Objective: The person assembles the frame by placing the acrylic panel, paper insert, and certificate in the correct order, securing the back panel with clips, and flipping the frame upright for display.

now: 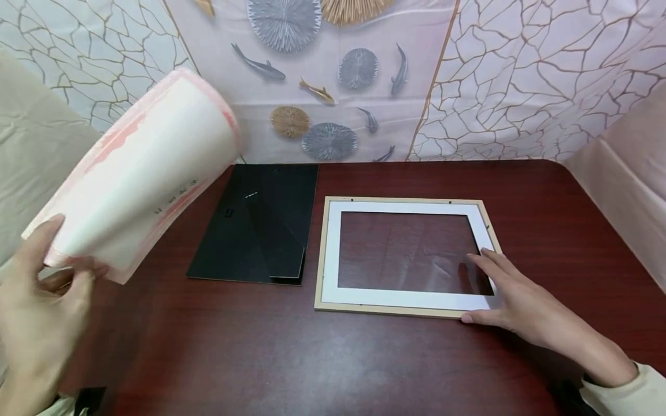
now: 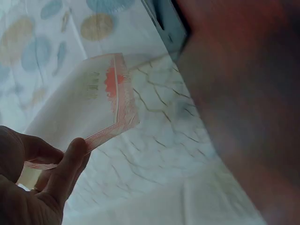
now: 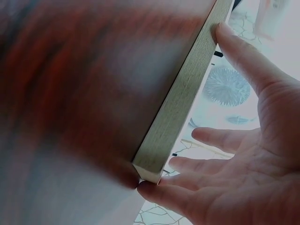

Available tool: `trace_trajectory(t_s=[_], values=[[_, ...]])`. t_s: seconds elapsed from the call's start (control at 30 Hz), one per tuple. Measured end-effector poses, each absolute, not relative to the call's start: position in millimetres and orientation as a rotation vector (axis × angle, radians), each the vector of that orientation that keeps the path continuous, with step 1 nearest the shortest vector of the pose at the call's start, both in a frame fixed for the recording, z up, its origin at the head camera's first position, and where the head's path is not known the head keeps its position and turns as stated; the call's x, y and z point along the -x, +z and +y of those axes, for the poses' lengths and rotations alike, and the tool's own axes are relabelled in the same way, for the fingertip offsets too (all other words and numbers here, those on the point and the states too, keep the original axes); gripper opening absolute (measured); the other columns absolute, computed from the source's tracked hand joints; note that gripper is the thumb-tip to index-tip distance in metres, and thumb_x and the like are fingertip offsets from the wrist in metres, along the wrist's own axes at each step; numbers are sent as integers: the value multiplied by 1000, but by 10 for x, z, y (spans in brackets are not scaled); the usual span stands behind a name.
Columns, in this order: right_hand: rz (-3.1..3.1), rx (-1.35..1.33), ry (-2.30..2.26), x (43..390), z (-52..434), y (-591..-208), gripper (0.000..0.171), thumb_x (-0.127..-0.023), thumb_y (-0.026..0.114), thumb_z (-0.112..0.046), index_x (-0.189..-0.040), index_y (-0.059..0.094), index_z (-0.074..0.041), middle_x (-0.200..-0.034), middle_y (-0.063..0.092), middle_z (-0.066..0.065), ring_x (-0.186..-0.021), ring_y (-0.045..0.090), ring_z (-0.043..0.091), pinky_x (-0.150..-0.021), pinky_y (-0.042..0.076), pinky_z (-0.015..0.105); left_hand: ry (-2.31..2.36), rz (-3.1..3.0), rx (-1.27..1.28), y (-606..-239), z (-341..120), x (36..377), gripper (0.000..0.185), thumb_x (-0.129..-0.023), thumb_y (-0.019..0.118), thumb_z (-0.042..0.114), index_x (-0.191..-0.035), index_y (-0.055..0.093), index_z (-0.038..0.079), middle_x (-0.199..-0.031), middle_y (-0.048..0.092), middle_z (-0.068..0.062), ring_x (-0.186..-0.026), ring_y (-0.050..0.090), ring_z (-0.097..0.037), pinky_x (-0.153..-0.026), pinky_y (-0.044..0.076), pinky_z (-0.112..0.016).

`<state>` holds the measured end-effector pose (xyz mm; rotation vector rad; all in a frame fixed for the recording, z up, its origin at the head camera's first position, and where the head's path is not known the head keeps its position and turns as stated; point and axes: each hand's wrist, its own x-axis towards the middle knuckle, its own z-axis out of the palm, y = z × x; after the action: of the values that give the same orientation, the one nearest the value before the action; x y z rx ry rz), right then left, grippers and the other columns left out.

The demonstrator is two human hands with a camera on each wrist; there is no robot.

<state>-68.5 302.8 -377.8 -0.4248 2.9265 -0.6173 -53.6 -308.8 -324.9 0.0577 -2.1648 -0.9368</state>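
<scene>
1. Plainly, the left hand (image 1: 36,289) pinches a curled sheet of paper (image 1: 140,173) by its lower edge, thumb on the near face and fingers behind; the left wrist view shows the same pinch on the sheet's red patterned border (image 2: 110,131).

2. Held up in the air, the sheet sits off to the left of the picture frame (image 1: 403,257), above and beyond the left edge of the black backing board (image 1: 260,225), and touches neither.

3. Its printed face looks turned away from the person, with the pale back bowed toward the camera and its upper part rolling toward the patterned backdrop (image 1: 333,86).

4. Lying flat on the tabletop (image 1: 312,358), the frame has its long axis running left to right, and a white mat (image 1: 406,207) borders the clear pane inside it.

5. Spread flat with straight fingers, the right hand (image 1: 507,294) rests on the frame's near right corner and grips nothing; the right wrist view shows fingertips (image 3: 220,33) against the wooden edge (image 3: 187,98).

6. Judged from this layout, the relation that matters is sideways: the frame's opening lies to the right of and below the sheet, with the backing board between them.

7. Of the two, the right hand is at the frame, while the left hand is well apart from it.
</scene>
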Motion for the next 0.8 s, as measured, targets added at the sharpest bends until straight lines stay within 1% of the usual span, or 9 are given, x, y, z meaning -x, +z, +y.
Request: trace_trajectory(t_s=[0.07, 0.2, 0.3, 0.33, 0.4, 0.43, 0.53, 0.63, 0.8], values=[[2925, 419, -617, 684, 3024, -3778, 108, -76, 91, -49, -158, 38, -2, -162, 30, 37, -139, 42, 59, -98, 45, 72, -869, -2125, 84, -3228, -2970, 571, 55, -90, 60, -9, -144, 61, 2, -124, 59, 29, -84, 57, 29, -73, 44, 5], [2931, 425, -616, 683, 3024, -3779, 107, -76, 91, -49, -158, 39, -3, -162, 30, 36, -139, 43, 59, -98, 45, 72, -771, -2110, 242, -3203, -2737, 647, 53, -87, 65, -11, -139, 65, 0, -120, 60, 27, -94, 54, 31, -77, 42, 6], [2939, 437, -610, 685, 3027, -3778, 106, -76, 92, -48, -157, 39, -4, -161, 31, 36, -137, 45, 58, -97, 46, 71, -735, -2124, 316, -3215, -2576, 719, 54, -85, 66, -13, -137, 66, 0, -105, 70, 3, -97, 53, 27, -81, 41, 5], [2942, 442, -610, 686, 3028, -3777, 106, -76, 92, -48, -157, 39, -4, -161, 32, 36, -137, 45, 58, -96, 47, 71, -721, -2127, 344, -3224, -2526, 747, 53, -85, 65, -11, -137, 66, 1, -101, 70, -1, -96, 53, 23, -83, 41, 5], [2942, 446, -614, 689, 3027, -3776, 106, -76, 92, -47, -157, 39, -4, -160, 32, 36, -137, 45, 58, -97, 47, 71, -679, -2134, 408, -3242, -2431, 805, 51, -87, 64, -7, -137, 66, 3, -96, 68, -17, -91, 55, 9, -86, 39, 2], [2941, 443, -615, 689, 3026, -3775, 106, -76, 92, -48, -157, 39, -4, -160, 32, 36, -137, 45, 58, -97, 46, 71, -656, -2137, 442, -3248, -2381, 838, 51, -88, 65, -8, -137, 66, 4, -97, 66, -23, -88, 56, 1, -84, 40, -1], [2932, 428, -618, 687, 3025, -3776, 106, -76, 91, -48, -157, 39, -4, -161, 32, 36, -139, 43, 59, -98, 45, 72, -595, -2155, 527, -3264, -2238, 935, 59, -84, 67, -14, -139, 64, 7, -93, 63, -21, -83, 53, -22, -78, 45, -20], [2922, 407, -613, 681, 3026, -3778, 107, -76, 91, -49, -158, 39, -4, -162, 31, 36, -140, 42, 59, -98, 45, 72, -549, -2179, 592, -3269, -2098, 1025, 68, -80, 70, -19, -141, 63, 11, -90, 59, -17, -76, 51, -23, -65, 47, -35], [2917, 405, -614, 676, 3029, -3779, 107, -77, 91, -49, -158, 38, -3, -162, 31, 36, -139, 42, 58, -97, 46, 72, -520, -2188, 715, -3262, -1840, 1153, 73, -81, 68, -18, -144, 60, 18, -86, 52, -13, -63, 45, -19, -48, 48, -40]])
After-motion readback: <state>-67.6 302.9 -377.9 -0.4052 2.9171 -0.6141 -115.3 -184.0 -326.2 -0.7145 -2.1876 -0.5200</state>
